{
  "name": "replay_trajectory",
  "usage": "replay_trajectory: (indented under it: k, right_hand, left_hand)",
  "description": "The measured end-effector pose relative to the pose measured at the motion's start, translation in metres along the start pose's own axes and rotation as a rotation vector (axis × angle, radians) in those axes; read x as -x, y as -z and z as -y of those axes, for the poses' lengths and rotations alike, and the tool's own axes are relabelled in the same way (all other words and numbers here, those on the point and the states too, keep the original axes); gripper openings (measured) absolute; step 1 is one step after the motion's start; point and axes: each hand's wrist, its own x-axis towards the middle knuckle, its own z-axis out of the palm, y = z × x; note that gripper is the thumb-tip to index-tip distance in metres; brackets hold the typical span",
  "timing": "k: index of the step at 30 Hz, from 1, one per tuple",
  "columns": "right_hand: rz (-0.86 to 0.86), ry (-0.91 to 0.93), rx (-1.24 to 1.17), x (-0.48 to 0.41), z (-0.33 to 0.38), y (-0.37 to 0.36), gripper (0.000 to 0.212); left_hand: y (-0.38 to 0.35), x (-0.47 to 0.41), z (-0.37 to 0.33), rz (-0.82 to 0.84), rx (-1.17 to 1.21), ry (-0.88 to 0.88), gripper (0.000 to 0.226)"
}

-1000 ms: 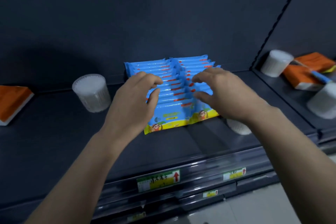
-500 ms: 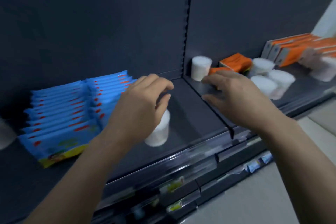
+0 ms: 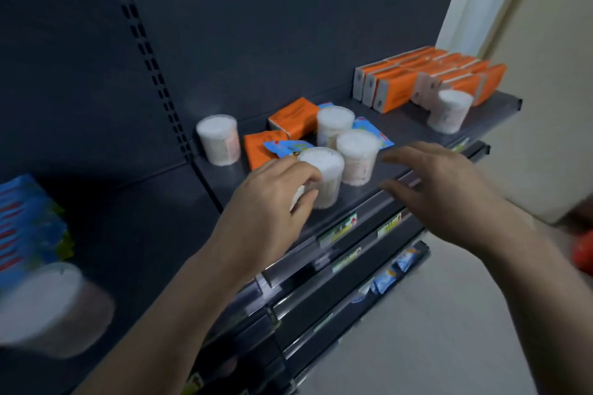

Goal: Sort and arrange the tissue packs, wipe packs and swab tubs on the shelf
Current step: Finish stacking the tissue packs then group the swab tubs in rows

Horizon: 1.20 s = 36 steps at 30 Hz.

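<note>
Left hand (image 3: 269, 202) grips the nearest swab tub (image 3: 324, 179); right hand (image 3: 442, 189) hovers over the front of the shelf (image 3: 407, 125).

The left fingers curl round that tub's near side. The right fingers are spread apart and hold nothing, just beside a second tub (image 3: 356, 154). Six tubs show: three clustered at the hands, a lone tub (image 3: 218, 138) by the upright, a far-right tub (image 3: 449, 109), and a blurred tub (image 3: 41, 305) in the left bay. Two loose orange tissue packs (image 3: 290, 119) and two loose blue wipe packs (image 3: 373, 133) lie around the cluster. A back row of tissue packs (image 3: 398, 86) is too blurred to count. A wipe stack (image 3: 29, 221) sits far left.
</note>
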Motion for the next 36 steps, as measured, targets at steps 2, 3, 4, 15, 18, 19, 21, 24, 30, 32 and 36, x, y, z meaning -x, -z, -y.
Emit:
replay_trajectory:
  k: [2,3,4,15,18,19,21,24,30,32,36]
  right_hand:
    - [0.011,-0.020,0.005,-0.010,-0.015,-0.001,0.037]
    - [0.012,-0.030,0.008,-0.016,-0.021,-0.002,0.037]
    - [0.012,-0.037,0.013,-0.023,-0.027,-0.003,0.037]
    - [0.043,0.101,0.010,-0.143,-0.047,-0.032,0.040]
    - [0.073,0.139,-0.009,-0.169,-0.060,-0.040,0.039]
    - [0.084,0.153,-0.012,-0.177,-0.065,-0.042,0.039]
    - [0.102,0.181,-0.031,-0.195,-0.074,-0.048,0.038]
    - [0.125,0.249,-0.068,-0.219,-0.090,-0.057,0.040]
    - [0.249,0.359,-0.079,-0.261,-0.133,-0.069,0.043]
    - [0.294,0.371,-0.071,-0.274,-0.145,-0.073,0.042]
    - [0.498,0.394,-0.026,-0.291,-0.162,-0.089,0.033]
  left_hand:
    - [-0.013,-0.018,0.006,-0.007,0.033,0.015,0.020]
    - [-0.020,-0.026,0.011,-0.011,0.054,0.026,0.017]
    - [-0.026,-0.035,0.016,-0.016,0.076,0.039,0.015]
    - [-0.040,-0.103,0.098,-0.043,-0.045,0.263,0.011]
    - [-0.052,-0.114,0.110,0.033,-0.125,0.410,0.017]
    - [-0.056,-0.118,0.115,0.080,-0.161,0.449,0.020]
    - [-0.065,-0.126,0.123,0.214,-0.252,0.527,0.030]
    - [-0.077,-0.143,0.128,0.502,-0.381,0.682,0.051]
    - [-0.089,-0.164,0.126,0.652,-0.365,0.888,0.050]
    - [-0.089,-0.168,0.120,0.646,-0.380,0.912,0.043]
    - [-0.093,-0.165,0.108,0.453,-0.387,0.933,0.025]
